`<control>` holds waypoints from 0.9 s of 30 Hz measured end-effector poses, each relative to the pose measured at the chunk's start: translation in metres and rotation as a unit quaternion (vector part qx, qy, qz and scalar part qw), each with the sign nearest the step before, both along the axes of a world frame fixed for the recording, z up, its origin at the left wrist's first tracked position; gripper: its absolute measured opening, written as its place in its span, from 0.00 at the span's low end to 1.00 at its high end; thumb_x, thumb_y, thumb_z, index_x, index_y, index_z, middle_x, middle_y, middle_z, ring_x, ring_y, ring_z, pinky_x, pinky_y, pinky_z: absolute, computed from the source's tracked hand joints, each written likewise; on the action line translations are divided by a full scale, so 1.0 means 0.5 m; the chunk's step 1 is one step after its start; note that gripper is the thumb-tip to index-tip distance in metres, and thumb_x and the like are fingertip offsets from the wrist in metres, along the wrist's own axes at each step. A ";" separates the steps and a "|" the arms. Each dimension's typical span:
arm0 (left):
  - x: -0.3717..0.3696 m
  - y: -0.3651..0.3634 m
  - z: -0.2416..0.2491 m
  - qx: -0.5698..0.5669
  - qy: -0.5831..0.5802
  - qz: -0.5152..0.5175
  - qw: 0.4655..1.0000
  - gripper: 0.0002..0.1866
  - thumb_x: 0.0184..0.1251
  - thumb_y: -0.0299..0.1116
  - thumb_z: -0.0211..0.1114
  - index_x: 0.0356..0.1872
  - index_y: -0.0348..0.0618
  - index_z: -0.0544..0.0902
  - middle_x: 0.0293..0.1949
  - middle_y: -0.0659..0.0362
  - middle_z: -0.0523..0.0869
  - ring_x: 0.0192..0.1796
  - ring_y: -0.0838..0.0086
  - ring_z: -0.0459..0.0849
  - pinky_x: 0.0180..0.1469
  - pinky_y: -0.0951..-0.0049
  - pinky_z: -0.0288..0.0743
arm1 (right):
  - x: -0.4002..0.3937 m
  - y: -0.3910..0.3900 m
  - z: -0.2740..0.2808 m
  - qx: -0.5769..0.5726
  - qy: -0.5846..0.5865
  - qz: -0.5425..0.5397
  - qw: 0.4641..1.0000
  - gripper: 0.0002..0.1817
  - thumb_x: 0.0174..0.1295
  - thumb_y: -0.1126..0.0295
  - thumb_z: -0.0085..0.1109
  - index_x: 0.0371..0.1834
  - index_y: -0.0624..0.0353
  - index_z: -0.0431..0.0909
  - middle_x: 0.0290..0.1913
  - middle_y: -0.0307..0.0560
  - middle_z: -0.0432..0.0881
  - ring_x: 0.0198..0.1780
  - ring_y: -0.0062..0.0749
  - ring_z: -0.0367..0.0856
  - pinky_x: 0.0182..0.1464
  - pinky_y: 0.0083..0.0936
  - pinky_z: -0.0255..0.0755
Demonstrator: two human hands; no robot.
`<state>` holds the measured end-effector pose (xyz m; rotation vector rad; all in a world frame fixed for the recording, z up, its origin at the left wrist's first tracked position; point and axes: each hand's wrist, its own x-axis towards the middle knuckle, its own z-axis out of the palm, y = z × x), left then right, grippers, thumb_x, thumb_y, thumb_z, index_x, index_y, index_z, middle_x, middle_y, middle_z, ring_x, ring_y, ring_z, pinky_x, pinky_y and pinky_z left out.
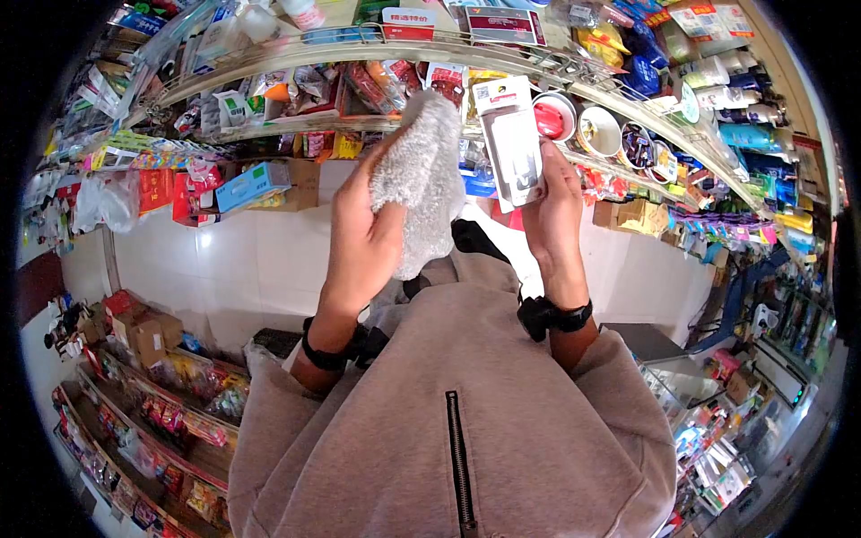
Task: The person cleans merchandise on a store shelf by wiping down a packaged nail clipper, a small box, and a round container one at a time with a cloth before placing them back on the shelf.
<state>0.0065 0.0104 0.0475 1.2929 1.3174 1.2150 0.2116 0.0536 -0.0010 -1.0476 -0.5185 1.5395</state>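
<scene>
A fluffy grey cloth (425, 184) is bunched in my left hand (363, 235), with the thumb pressed across its near side. It hangs down in front of the shelf. My right hand (558, 211) grips a flat white package (509, 139) by its lower right edge, thumb along the side. The package stands roughly upright, tilted slightly, with a hanging tab at its top and a dark border. Cloth and package are close together but apart. Just behind the package sits a cup with a red item (554, 117).
Ahead, curved wire-edged shelves (332, 52) hold many packets, cups and bottles. A blue box (255, 186) is at the left under the shelf. Racks of snacks (170, 403) stand at lower left, white floor tiles (260, 260) between. More goods lie at lower right.
</scene>
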 end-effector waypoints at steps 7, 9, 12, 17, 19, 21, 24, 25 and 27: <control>0.028 0.015 0.005 0.110 0.220 -0.044 0.968 0.39 0.51 0.12 0.53 0.70 0.49 0.73 0.67 0.42 0.74 0.64 0.45 0.77 0.66 0.57 0.73 | -0.015 -0.033 -0.004 0.075 -0.137 0.068 0.985 0.20 0.79 0.61 0.45 0.58 0.68 0.77 0.47 0.43 0.84 0.45 0.19 0.81 0.50 0.19 0.75; 0.040 0.012 0.000 0.101 0.258 -0.047 0.960 0.41 0.52 0.12 0.55 0.71 0.53 0.72 0.68 0.43 0.73 0.61 0.45 0.80 0.62 0.55 0.76 | -0.033 -0.039 0.003 0.130 -0.212 0.061 0.967 0.20 0.79 0.62 0.46 0.61 0.68 0.74 0.47 0.46 0.84 0.43 0.24 0.85 0.45 0.26 0.84; 0.037 0.004 -0.004 0.075 0.302 -0.055 0.949 0.39 0.52 0.11 0.52 0.69 0.49 0.74 0.69 0.46 0.73 0.65 0.47 0.77 0.63 0.57 0.75 | -0.029 -0.042 0.015 0.075 -0.154 0.064 0.983 0.17 0.77 0.64 0.51 0.55 0.68 0.78 0.45 0.40 0.83 0.44 0.16 0.76 0.48 0.17 0.71; 0.042 0.002 -0.019 0.097 0.392 -0.057 0.913 0.35 0.53 0.14 0.56 0.67 0.48 0.76 0.67 0.47 0.74 0.57 0.46 0.82 0.55 0.55 0.80 | -0.040 -0.038 0.027 0.109 -0.224 0.060 0.967 0.15 0.77 0.65 0.51 0.53 0.68 0.79 0.41 0.38 0.81 0.41 0.16 0.73 0.45 0.17 0.68; 0.045 0.000 -0.020 0.099 0.411 -0.056 0.904 0.33 0.54 0.15 0.58 0.66 0.48 0.77 0.67 0.47 0.74 0.55 0.46 0.83 0.54 0.55 0.81 | -0.051 -0.036 0.028 0.108 -0.227 0.053 0.967 0.15 0.77 0.65 0.50 0.51 0.67 0.79 0.40 0.38 0.81 0.40 0.16 0.72 0.44 0.17 0.67; 0.047 -0.008 -0.020 0.102 0.426 -0.055 0.897 0.32 0.54 0.16 0.59 0.64 0.47 0.78 0.66 0.48 0.74 0.55 0.47 0.83 0.55 0.55 0.81 | -0.054 -0.033 0.022 0.125 -0.248 0.047 0.960 0.14 0.77 0.66 0.49 0.50 0.67 0.79 0.39 0.38 0.81 0.39 0.16 0.71 0.44 0.17 0.67; 0.058 -0.024 -0.018 0.093 0.441 -0.077 0.890 0.31 0.54 0.17 0.60 0.64 0.47 0.78 0.67 0.48 0.74 0.55 0.48 0.83 0.55 0.56 0.81 | -0.061 -0.024 0.029 0.120 -0.259 0.035 0.958 0.14 0.77 0.65 0.49 0.49 0.66 0.78 0.39 0.38 0.80 0.39 0.16 0.70 0.44 0.18 0.66; 0.059 -0.032 -0.018 0.092 0.441 -0.076 0.890 0.31 0.54 0.17 0.60 0.64 0.47 0.78 0.67 0.48 0.74 0.55 0.48 0.83 0.55 0.56 0.81 | -0.063 -0.020 0.029 0.120 -0.259 0.036 0.958 0.14 0.77 0.65 0.49 0.49 0.66 0.78 0.39 0.38 0.80 0.39 0.16 0.70 0.44 0.18 0.66; 0.063 -0.044 -0.018 0.076 0.452 -0.099 0.883 0.31 0.55 0.17 0.61 0.64 0.47 0.78 0.67 0.48 0.73 0.56 0.49 0.83 0.55 0.56 0.81 | -0.066 -0.011 0.027 0.099 -0.212 0.013 0.972 0.15 0.77 0.64 0.48 0.50 0.65 0.78 0.39 0.38 0.80 0.39 0.16 0.70 0.43 0.18 0.66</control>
